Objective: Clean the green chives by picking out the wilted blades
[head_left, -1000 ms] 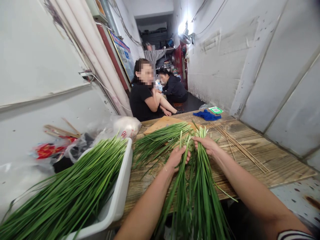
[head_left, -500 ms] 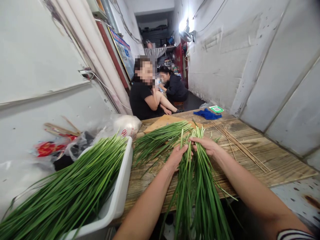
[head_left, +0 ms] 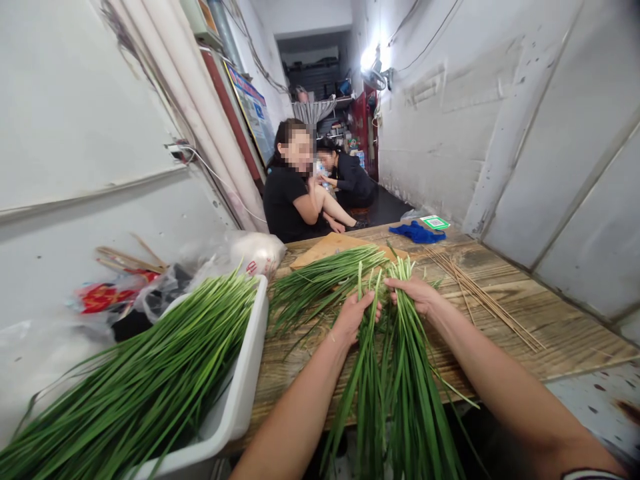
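Note:
My left hand [head_left: 358,313] is closed around a small bunch of long green garlic chives [head_left: 364,380], gripped near their pale ends. A thicker bunch of garlic chives [head_left: 413,380] is held in my right hand [head_left: 414,293], with the pale ends sticking up past the fingers. Both bunches hang over the front edge of the wooden table [head_left: 500,287], leaves downward. Just beyond my left hand, a pile of garlic chives [head_left: 330,273] lies on the tabletop. To the left, a white plastic tub [head_left: 250,353] is heaped with more garlic chives [head_left: 165,360].
Thin wooden sticks [head_left: 485,300] lie on the table at right. Behind them are a blue cloth [head_left: 417,232] and a green-edged card [head_left: 435,223]. Plastic bags [head_left: 255,252] stand behind the tub. Two people [head_left: 290,200] sit low beyond the table.
My hands have moved slightly apart, and a gap has opened between the two bunches. The head view has shifted a little.

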The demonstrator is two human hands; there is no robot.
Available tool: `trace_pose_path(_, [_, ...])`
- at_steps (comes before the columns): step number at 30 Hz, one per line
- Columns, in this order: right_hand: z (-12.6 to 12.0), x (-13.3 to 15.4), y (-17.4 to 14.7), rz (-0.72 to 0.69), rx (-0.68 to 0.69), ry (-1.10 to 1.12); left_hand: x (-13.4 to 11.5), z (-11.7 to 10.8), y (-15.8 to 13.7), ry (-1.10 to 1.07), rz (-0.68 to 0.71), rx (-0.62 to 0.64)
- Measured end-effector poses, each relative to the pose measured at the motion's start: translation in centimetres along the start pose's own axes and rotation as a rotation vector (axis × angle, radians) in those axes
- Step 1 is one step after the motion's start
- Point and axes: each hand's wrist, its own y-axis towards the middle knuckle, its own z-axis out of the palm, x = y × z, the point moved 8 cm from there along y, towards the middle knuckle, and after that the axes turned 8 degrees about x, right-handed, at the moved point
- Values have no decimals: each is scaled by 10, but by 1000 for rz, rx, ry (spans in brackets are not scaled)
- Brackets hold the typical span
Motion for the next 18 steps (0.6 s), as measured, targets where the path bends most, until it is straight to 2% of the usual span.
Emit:
trace_pose_path(3, [0,-1,-1,33,-14,-5,0,-1,1,-13,7,2])
trace_pose_path(13, [3,1,-4,19,5,4,-5,2,-1,21,41,7])
trace_pose_path(18, [13,1,-6,14,129,-7,-2,6,-2,37,33,26])
